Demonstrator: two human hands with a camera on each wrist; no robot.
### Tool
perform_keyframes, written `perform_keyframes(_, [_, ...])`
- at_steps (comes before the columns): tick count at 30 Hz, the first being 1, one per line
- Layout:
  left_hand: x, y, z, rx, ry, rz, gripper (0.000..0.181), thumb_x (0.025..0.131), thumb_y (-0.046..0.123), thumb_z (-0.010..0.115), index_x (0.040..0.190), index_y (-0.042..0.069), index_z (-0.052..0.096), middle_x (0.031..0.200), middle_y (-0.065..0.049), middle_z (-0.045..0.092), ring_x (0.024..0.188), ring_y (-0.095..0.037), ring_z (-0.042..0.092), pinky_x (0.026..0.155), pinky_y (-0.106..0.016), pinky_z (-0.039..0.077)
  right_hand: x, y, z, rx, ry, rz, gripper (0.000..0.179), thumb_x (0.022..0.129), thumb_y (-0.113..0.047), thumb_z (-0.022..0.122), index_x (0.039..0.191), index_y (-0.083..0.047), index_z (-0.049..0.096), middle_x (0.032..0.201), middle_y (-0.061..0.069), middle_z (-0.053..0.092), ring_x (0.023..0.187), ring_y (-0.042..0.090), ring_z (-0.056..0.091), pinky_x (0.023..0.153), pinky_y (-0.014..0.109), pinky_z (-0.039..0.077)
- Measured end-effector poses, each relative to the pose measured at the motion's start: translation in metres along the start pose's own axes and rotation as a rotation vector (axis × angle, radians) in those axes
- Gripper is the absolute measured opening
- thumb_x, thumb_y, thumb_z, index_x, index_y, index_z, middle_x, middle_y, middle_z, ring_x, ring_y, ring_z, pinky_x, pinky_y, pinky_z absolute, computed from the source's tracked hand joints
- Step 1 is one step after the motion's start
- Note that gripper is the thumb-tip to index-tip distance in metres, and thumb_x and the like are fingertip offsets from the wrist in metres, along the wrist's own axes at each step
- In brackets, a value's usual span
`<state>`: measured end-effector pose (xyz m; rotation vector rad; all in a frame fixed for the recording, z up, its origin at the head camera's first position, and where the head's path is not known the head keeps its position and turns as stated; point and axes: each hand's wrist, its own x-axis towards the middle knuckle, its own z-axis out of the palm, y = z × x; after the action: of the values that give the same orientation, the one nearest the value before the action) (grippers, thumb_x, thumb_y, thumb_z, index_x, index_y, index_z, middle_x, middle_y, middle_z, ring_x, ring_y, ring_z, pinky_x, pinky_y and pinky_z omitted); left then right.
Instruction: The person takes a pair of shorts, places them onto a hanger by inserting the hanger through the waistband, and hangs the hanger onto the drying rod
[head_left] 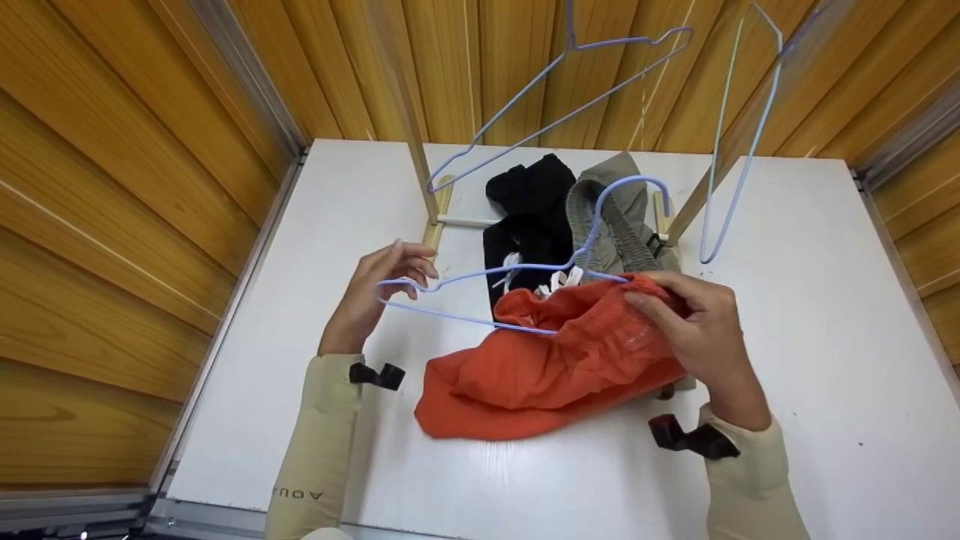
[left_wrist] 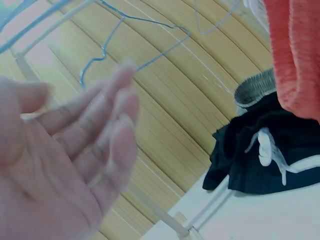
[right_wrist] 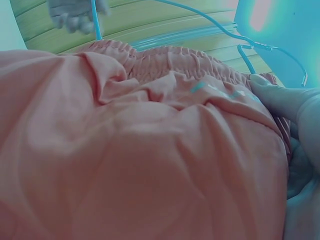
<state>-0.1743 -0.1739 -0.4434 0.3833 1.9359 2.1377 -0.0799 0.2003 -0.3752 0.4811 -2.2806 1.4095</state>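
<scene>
We are pinching the orange shorts (head_left: 510, 382) by their waistband (head_left: 592, 311) in the fingers of our right hand (head_left: 705, 326), while our left hand (head_left: 361, 296) is hovering with loose, empty fingers; whether they are brushing the blue hanger (head_left: 465, 316), we can't quite tell. The hanger's long axis is running crosswise, from its bare end beside the left fingers into the waistband beside the right, its hook (head_left: 636, 178) pointing away from us and curling rightward. Over the counter (head_left: 480, 484), the shorts are slanting from the right fingers leftward and toward us
</scene>
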Motion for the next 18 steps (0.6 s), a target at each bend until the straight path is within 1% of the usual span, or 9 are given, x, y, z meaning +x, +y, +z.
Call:
perform_keyframes(2, [0.002, -0.004, 0.004, 0.072, 0.007, -0.046, 0.043, 0.103, 0.036, 0.043, 0.116, 0.001, 0.065, 0.093, -0.008, 0.069, 0.078, -0.018, 0.061, 0.063, -0.024, 0.05, 0.0, 0.0, 0.0, -0.003, -0.004, -0.002, 0.025, 0.075, 0.012, 0.073, 0.097, 0.001, 0.073, 0.09, -0.017, 0.069, 0.074, 0.002, 0.06, 0.068, 0.01, 0.049])
perform_keyframes(4, [0.005, -0.008, 0.011, 0.146, -0.002, -0.083, 0.038, 0.102, 0.033, 0.047, 0.114, 0.002, 0.065, 0.092, -0.007, 0.069, 0.076, -0.018, 0.062, 0.063, -0.024, 0.049, 0.0, 0.0, -0.001, -0.009, -0.011, -0.002, 0.025, 0.074, 0.013, 0.073, 0.097, 0.001, 0.073, 0.091, -0.02, 0.068, 0.074, 0.001, 0.06, 0.068, 0.01, 0.05])
perform_keyframes(7, [0.009, -0.017, 0.024, 0.218, -0.015, -0.114, 0.028, 0.101, 0.024, 0.051, 0.112, 0.002, 0.065, 0.094, -0.011, 0.069, 0.074, -0.02, 0.061, 0.061, -0.025, 0.049, 0.001, 0.0, -0.001, -0.005, -0.015, -0.015, 0.024, 0.075, 0.011, 0.074, 0.097, 0.001, 0.073, 0.092, -0.024, 0.066, 0.075, 0.001, 0.06, 0.069, 0.011, 0.05])
perform_keyframes(9, [0.011, -0.025, 0.034, 0.255, -0.016, -0.135, 0.025, 0.099, 0.021, 0.055, 0.112, 0.002, 0.065, 0.095, -0.012, 0.068, 0.073, -0.019, 0.061, 0.058, -0.023, 0.048, 0.001, 0.0, 0.0, 0.007, -0.013, -0.021, 0.024, 0.075, 0.011, 0.074, 0.097, 0.002, 0.073, 0.092, -0.024, 0.067, 0.075, 0.001, 0.06, 0.068, 0.011, 0.049])
perform_keyframes(11, [0.013, -0.032, 0.043, 0.284, -0.016, -0.157, 0.026, 0.097, 0.021, 0.058, 0.114, 0.003, 0.064, 0.099, -0.014, 0.067, 0.074, -0.02, 0.059, 0.056, -0.022, 0.047, 0.001, -0.001, 0.0, 0.021, -0.009, -0.027, 0.024, 0.075, 0.011, 0.074, 0.097, 0.002, 0.073, 0.091, -0.023, 0.068, 0.075, 0.0, 0.061, 0.068, 0.011, 0.049])
perform_keyframes(13, [0.015, -0.037, 0.052, 0.321, -0.016, -0.188, 0.029, 0.096, 0.026, 0.061, 0.116, 0.005, 0.063, 0.103, -0.012, 0.066, 0.078, -0.021, 0.059, 0.055, -0.021, 0.047, 0.001, -0.001, 0.0, 0.03, -0.007, -0.028, 0.024, 0.075, 0.012, 0.073, 0.096, 0.002, 0.073, 0.091, -0.022, 0.068, 0.075, 0.0, 0.061, 0.069, 0.011, 0.049])
perform_keyframes(15, [0.016, -0.042, 0.059, 0.351, -0.02, -0.22, 0.033, 0.095, 0.032, 0.061, 0.117, 0.008, 0.063, 0.108, -0.01, 0.064, 0.084, -0.023, 0.06, 0.055, -0.022, 0.047, 0.0, -0.002, 0.0, 0.031, -0.002, -0.028, 0.025, 0.074, 0.013, 0.073, 0.096, 0.002, 0.073, 0.091, -0.021, 0.069, 0.076, 0.0, 0.061, 0.069, 0.011, 0.049])
perform_keyframes(18, [0.02, -0.048, 0.067, 0.377, -0.031, -0.247, 0.034, 0.094, 0.034, 0.061, 0.118, 0.01, 0.062, 0.112, -0.009, 0.063, 0.091, -0.029, 0.061, 0.056, -0.022, 0.048, 0.0, -0.002, 0.0, 0.037, 0.003, -0.03, 0.025, 0.074, 0.015, 0.073, 0.096, 0.003, 0.073, 0.091, -0.018, 0.069, 0.076, 0.001, 0.061, 0.069, 0.011, 0.049])
